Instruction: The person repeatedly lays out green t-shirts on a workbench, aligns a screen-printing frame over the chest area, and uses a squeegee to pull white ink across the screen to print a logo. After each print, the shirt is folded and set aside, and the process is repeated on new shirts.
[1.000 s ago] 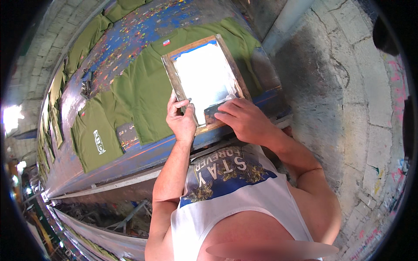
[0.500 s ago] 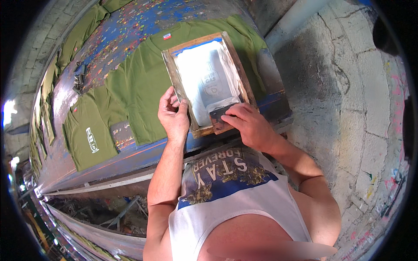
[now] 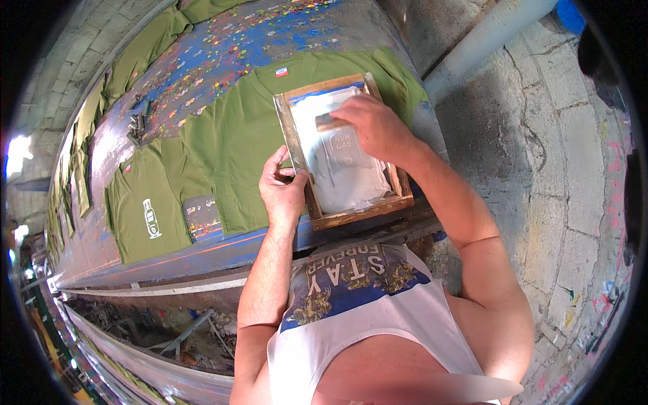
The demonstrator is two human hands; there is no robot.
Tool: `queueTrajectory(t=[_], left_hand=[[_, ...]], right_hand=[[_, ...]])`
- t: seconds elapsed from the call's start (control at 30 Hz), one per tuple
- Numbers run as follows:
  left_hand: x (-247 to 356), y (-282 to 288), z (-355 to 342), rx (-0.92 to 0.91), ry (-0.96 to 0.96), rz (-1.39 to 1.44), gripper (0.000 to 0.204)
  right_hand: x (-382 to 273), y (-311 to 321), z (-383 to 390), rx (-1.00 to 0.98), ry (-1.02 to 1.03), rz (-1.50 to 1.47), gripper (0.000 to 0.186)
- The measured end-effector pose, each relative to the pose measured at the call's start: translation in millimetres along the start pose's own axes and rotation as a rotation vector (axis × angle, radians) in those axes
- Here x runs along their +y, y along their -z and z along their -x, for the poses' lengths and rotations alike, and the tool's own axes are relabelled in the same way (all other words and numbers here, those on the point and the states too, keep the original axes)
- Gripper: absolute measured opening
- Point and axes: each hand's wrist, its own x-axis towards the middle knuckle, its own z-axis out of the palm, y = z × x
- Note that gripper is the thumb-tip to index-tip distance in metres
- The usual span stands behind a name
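Observation:
A wooden-framed printing screen (image 3: pixel 347 189) with white ink across its mesh and a faint design showing through lies on an olive-green T-shirt (image 3: pixel 239 155). My left hand (image 3: pixel 280 192) grips the frame's left side, thumb and fingers on the wood. My right hand (image 3: pixel 381 131) is closed on a squeegee (image 3: pixel 327 121), mostly hidden under the fingers, near the top of the mesh. Beside them, a second olive T-shirt (image 3: pixel 135 196) bears a white bottle-shaped print.
The long, paint-spotted table (image 3: pixel 229 37) holds more olive shirts (image 3: pixel 142 47) along its far side and a small dark heap (image 3: pixel 139 125). A pale pole (image 3: pixel 482 37) and cracked block wall (image 3: pixel 560 189) stand at the right. A metal rail (image 3: pixel 142 285) runs below the table's near edge.
My right hand and the squeegee have moved from the bottom of the screen up toward its top, exposing more of the design. My left hand still holds the frame's side.

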Motion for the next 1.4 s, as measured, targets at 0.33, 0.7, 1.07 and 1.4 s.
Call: queueTrajectory(t=[0.33,0.7,1.07,1.4], left_hand=[[-6.9,4.2,-3.9,-0.015,-0.006,-0.005,0.071],[-7.1,5.0,-4.3,-0.001,-0.020,0.002,0.071],[-16.1,5.3,-12.0,-0.044,-0.102,-0.087,0.068],[-19.0,86.1,10.7,-0.010,-0.224,-0.072,0.042]], right_hand=[[6.8,0.8,-11.9,-0.105,0.058,0.085,0.040],[-77.8,3.9,94.6,-0.187,-0.009,0.009,0.039],[-112.5,9.9,121.1,-0.141,-0.014,-0.034,0.039],[-175.1,-24.9,76.8,0.198,0.230,-0.157,0.021]])
